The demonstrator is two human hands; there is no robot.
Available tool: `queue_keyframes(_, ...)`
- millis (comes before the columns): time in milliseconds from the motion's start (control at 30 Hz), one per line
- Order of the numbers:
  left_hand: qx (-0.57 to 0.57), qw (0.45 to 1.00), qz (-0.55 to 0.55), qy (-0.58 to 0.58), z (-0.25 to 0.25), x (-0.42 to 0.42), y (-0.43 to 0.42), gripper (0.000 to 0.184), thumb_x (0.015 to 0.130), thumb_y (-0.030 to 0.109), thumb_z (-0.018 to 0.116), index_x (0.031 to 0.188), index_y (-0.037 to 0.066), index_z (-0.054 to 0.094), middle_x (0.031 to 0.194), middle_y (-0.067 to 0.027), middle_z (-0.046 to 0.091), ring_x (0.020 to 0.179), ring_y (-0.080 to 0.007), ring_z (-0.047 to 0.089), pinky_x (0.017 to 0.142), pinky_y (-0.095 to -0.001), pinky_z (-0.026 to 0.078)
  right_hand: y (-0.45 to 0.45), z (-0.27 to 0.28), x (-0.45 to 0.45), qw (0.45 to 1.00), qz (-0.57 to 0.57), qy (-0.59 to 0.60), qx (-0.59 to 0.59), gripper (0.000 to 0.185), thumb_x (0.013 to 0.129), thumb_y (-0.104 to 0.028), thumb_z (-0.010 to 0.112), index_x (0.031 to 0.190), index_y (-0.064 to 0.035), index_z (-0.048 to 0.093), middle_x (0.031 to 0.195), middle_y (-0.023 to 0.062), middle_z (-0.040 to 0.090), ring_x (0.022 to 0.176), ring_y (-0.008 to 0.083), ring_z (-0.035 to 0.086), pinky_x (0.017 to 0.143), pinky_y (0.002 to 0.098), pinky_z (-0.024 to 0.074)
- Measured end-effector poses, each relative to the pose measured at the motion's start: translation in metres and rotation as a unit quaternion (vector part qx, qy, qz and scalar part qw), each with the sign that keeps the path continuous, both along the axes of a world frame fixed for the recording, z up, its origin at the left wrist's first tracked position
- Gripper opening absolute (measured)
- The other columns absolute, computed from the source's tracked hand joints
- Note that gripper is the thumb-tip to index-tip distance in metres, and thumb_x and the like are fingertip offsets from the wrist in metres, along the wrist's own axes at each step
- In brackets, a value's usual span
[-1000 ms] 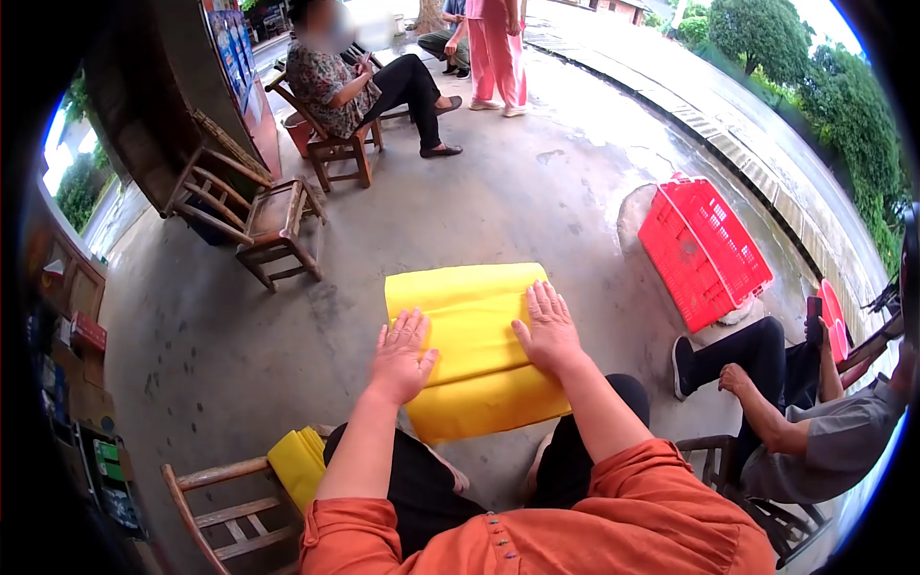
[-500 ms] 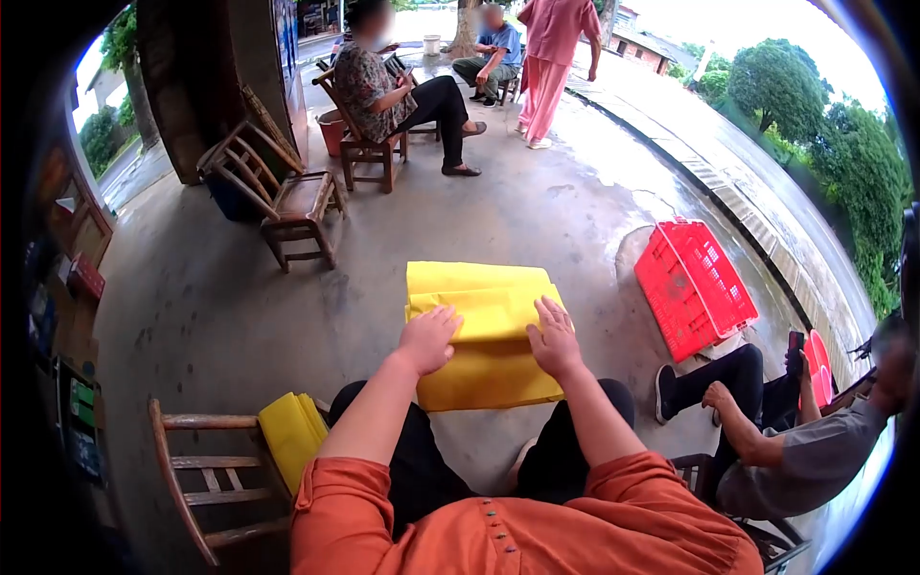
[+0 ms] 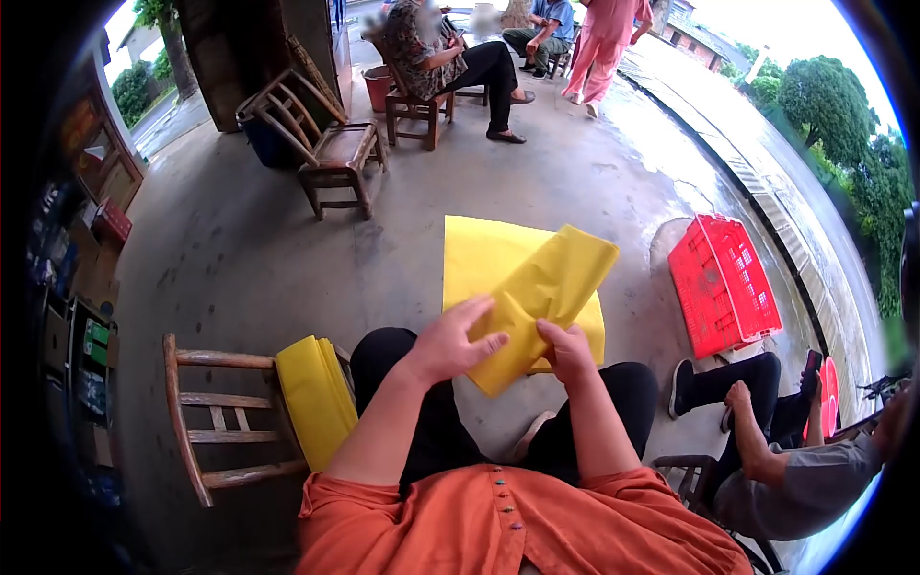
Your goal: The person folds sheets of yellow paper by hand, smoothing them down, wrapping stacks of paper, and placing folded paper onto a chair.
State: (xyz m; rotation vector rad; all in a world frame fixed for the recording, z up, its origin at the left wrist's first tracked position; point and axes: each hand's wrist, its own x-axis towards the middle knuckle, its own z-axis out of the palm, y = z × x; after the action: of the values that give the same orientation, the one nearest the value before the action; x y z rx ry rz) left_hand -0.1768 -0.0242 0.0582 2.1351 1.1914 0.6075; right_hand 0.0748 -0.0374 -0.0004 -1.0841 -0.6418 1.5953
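In front of my lap, a folded yellow sheet (image 3: 561, 273) is held tilted, its strip slanting up to the right. My right hand (image 3: 572, 353) pinches its lower right edge, with the thumb on top. My left hand (image 3: 455, 337) lies against its left side, thumb and fingers apart. Behind and below it is a flat yellow sheet (image 3: 471, 251); what bears that sheet is mostly hidden. More folded yellow sheets (image 3: 314, 398) rest in a stack on the wooden chair (image 3: 220, 436) to my left.
A red plastic crate (image 3: 714, 292) stands on the concrete floor to the right. A seated person (image 3: 795, 479) is close at my right, holding a phone (image 3: 812, 369). Another wooden chair (image 3: 340, 149) is ahead on the left, with several people farther back.
The folded yellow sheet has been lifted and turned from lying flat to a slant. My right hand now grips its edge, and my left hand has shifted onto its left side.
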Motion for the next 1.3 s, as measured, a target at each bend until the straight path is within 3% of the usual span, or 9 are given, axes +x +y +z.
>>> queue_keyframes(67, -0.177, 0.944, 0.071, -0.268, -0.007, -0.023, 0.003, 0.08, 0.096, 0.048, 0.068, 0.151, -0.002, 0.039, 0.152, -0.0163, 0.048, 0.138, -0.0257, 0.048, 0.114, -0.0375, 0.039, -0.021, 0.031, 0.007, 0.992, 0.128, -0.003, 0.014, 0.041, 0.093, -0.011, 0.07, 0.129, 0.0042, 0.061, 0.122, 0.0102, 0.069, 0.11, 0.0221, 0.066, 0.095, 0.036, 0.0524)
queue_keyframes(100, -0.178, 0.944, 0.075, -0.268, -0.007, -0.026, -0.001, 0.08, 0.096, 0.048, 0.068, 0.151, -0.002, 0.039, 0.152, -0.0163, 0.048, 0.138, -0.0257, 0.048, 0.114, -0.0375, 0.039, -0.029, 0.036, 0.008, 0.991, 0.131, -0.002, 0.012, 0.041, 0.093, -0.011, 0.07, 0.129, 0.0042, 0.061, 0.122, 0.0102, 0.069, 0.11, 0.0221, 0.066, 0.095, 0.036, 0.0524)
queue_keyframes(167, -0.479, 0.705, -0.085, -0.516, -0.006, -0.027, -0.012, 0.073, 0.096, 0.04, 0.07, 0.151, 0.001, 0.041, 0.147, -0.0138, 0.053, 0.135, -0.0248, 0.052, 0.109, -0.0375, 0.044, -0.039, 0.042, 0.007, 0.965, 0.255, -0.038, 0.034, 0.037, 0.092, -0.012, 0.071, 0.125, 0.0029, 0.065, 0.119, 0.0091, 0.07, 0.108, 0.0205, 0.066, 0.093, 0.0347, 0.0519)
queue_keyframes(200, -0.481, 0.679, -0.074, -0.549, -0.012, -0.018, -0.018, 0.069, 0.096, 0.035, 0.07, 0.15, 0.002, 0.042, 0.144, -0.0132, 0.055, 0.129, -0.0233, 0.056, 0.106, -0.0393, 0.047, -0.043, 0.049, -0.001, 0.961, 0.265, -0.06, 0.056, 0.033, 0.096, -0.019, 0.07, 0.121, 0.0022, 0.068, 0.113, 0.0065, 0.071, 0.103, 0.0165, 0.065, 0.09, 0.0311, 0.0511)
queue_keyframes(400, -0.457, 0.714, 0.068, -0.525, -0.036, -0.002, -0.042, 0.036, 0.102, 0.015, 0.061, 0.134, 0.0, 0.058, 0.125, -0.0114, 0.068, 0.111, -0.0224, 0.067, 0.096, -0.0343, 0.053, -0.039, 0.043, -0.02, 0.96, 0.189, -0.2, 0.044, 0.044, 0.103, -0.038, 0.061, 0.122, 0.0015, 0.066, 0.105, 0.0025, 0.07, 0.094, 0.0103, 0.062, 0.084, 0.0266, 0.0499)
queue_keyframes(533, -0.442, 0.765, 0.031, -0.468, -0.027, -0.006, -0.044, 0.036, 0.103, 0.017, 0.06, 0.135, 0.001, 0.058, 0.126, -0.0106, 0.067, 0.111, -0.0206, 0.066, 0.095, -0.0344, 0.053, -0.019, 0.059, -0.031, 0.973, 0.099, -0.196, 0.069, 0.043, 0.104, -0.039, 0.06, 0.118, 0.0008, 0.065, 0.097, 0.0027, 0.071, 0.082, 0.0089, 0.063, 0.073, 0.0256, 0.0506)
queue_keyframes(700, -0.412, 0.7, 0.102, -0.575, -0.02, 0.001, -0.043, 0.037, 0.104, 0.02, 0.059, 0.135, 0.001, 0.058, 0.126, -0.0092, 0.066, 0.111, -0.019, 0.066, 0.096, -0.033, 0.053, -0.011, 0.07, -0.042, 0.952, 0.114, -0.27, 0.086, 0.043, 0.105, -0.041, 0.058, 0.105, 0.0002, 0.069, 0.088, 0.0023, 0.071, 0.073, 0.0084, 0.063, 0.067, 0.025, 0.0515)
queue_keyframes(867, -0.357, 0.775, 0.07, -0.516, -0.012, 0.002, -0.049, 0.034, 0.104, 0.019, 0.058, 0.133, 0.001, 0.06, 0.125, -0.0076, 0.066, 0.11, -0.0174, 0.065, 0.096, -0.0316, 0.052, 0.011, 0.084, -0.041, 0.943, 0.044, -0.309, 0.117, 0.044, 0.103, -0.042, 0.061, 0.1, 0.0004, 0.071, 0.082, 0.0017, 0.07, 0.072, 0.0086, 0.062, 0.068, 0.0268, 0.0515)
queue_keyframes(1300, -0.386, 0.715, 0.132, -0.568, -0.017, -0.019, -0.05, 0.03, 0.104, 0.017, 0.057, 0.129, 0.001, 0.061, 0.122, -0.0094, 0.067, 0.109, -0.0215, 0.066, 0.096, -0.0345, 0.052, -0.017, 0.061, -0.055, 0.936, 0.062, -0.311, 0.153, 0.043, 0.106, -0.037, 0.056, 0.086, -0.001, 0.067, 0.073, -0.0031, 0.06, 0.066, 0.0078, 0.051, 0.062, 0.0297, 0.046)
